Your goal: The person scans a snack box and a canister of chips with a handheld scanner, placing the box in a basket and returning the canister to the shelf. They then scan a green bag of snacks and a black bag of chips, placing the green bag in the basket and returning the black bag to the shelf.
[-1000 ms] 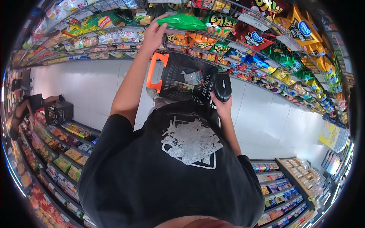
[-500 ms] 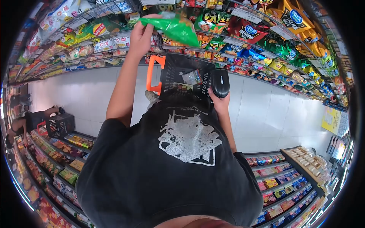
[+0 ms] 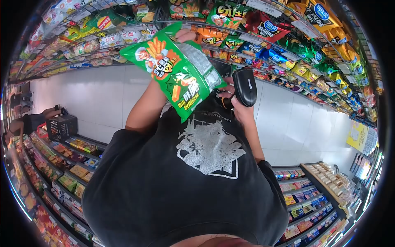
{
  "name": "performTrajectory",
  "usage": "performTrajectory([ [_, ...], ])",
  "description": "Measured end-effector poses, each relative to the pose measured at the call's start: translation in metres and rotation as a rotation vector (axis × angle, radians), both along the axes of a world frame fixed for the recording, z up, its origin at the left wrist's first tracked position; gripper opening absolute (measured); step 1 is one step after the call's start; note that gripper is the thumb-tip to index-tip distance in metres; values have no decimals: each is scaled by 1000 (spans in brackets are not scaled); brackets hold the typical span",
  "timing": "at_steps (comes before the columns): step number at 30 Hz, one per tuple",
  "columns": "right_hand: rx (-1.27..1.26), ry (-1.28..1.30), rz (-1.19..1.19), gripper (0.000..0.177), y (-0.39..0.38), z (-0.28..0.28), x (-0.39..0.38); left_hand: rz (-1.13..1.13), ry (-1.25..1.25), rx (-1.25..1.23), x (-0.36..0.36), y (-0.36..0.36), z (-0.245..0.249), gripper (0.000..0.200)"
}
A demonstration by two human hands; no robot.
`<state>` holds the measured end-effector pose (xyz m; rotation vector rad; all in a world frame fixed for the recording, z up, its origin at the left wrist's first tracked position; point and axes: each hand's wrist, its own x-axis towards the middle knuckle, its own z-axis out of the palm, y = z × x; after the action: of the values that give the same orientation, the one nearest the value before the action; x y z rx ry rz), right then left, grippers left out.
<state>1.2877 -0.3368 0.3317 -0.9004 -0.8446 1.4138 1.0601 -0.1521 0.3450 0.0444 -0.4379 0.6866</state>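
Note:
A green snack bag (image 3: 168, 70) with pictured fries hangs tilted in front of my chest, its printed front toward me. My left hand (image 3: 186, 36) is closed on it from behind, with only some fingers showing above its upper edge. In my right hand (image 3: 242, 108) is a black handheld barcode scanner (image 3: 246, 87), its head pointing up toward the shelves. The right fingertips come close to the bag's right corner. Behind the bag, most of the black shopping basket (image 3: 222, 68) is hidden.
Shelves of snack bags (image 3: 269, 31) curve across the front. Low racks of boxed goods (image 3: 74, 181) stand behind me on the left, and more shelves (image 3: 306, 197) on the right. Another person (image 3: 29, 123) bends beside a black basket (image 3: 61, 126) at far left.
My left hand has brought the green bag down from the shelf toward my chest, and its printed front now faces me. My right hand with the scanner has shifted slightly right.

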Motion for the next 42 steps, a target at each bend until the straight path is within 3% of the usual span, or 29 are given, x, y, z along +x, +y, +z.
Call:
performTrajectory([
  [3, 21, -37, 35, 74, 3, 6, 9, -104, -55, -70, 29, -14, 2, 20],
  [6, -47, -3, -12, 67, -2, -2, 8, 56, 355, -124, 39, -29, 4, 28],
  [9, -175, -134, -34, 65, -6, -4, 6, 156, 467, 53, 38, -21, -38, 57],
  [11, -207, -82, -95, 67, -8, -6, 3, 138, 511, 66, 41, -17, -52, 70],
  [13, -211, -13, -148, 67, -9, -7, 1, 94, 243, 179, 48, -13, -66, 74],
  [14, -213, 5, -170, 68, -9, -10, 2, 68, 213, 193, 48, -15, -73, 67],
  [17, -193, -13, -255, 69, -6, -6, 3, 90, 568, 13, 45, -26, -65, 64],
  [19, -241, -66, -292, 70, -3, -6, 6, 196, 1090, -154, 46, -54, 4, 69],
  [20, -249, -78, -311, 69, -1, -6, 5, 228, 1156, -90, 45, -58, 12, 75],
  [24, -232, -91, -375, 55, 6, -9, 4, 275, 1113, 53, 30, -68, 2, 73],
  [28, -215, -34, -351, 50, 13, -3, 3, 391, 1338, 198, 21, -74, -16, 57],
  [34, -186, -137, -277, 46, 16, 1, 4, 476, 1447, 59, 24, -72, -10, 54],
  [37, -178, -282, -208, 50, 12, -5, 11, 387, 1246, -24, 18, -64, -10, 54],
  [39, -174, -327, -182, 46, 12, -6, 13, 387, 1306, -9, 18, -61, -11, 55],
  [42, -149, -210, -190, 43, 12, -12, 14, 327, 1356, -4, 17, -57, -7, 55],
])
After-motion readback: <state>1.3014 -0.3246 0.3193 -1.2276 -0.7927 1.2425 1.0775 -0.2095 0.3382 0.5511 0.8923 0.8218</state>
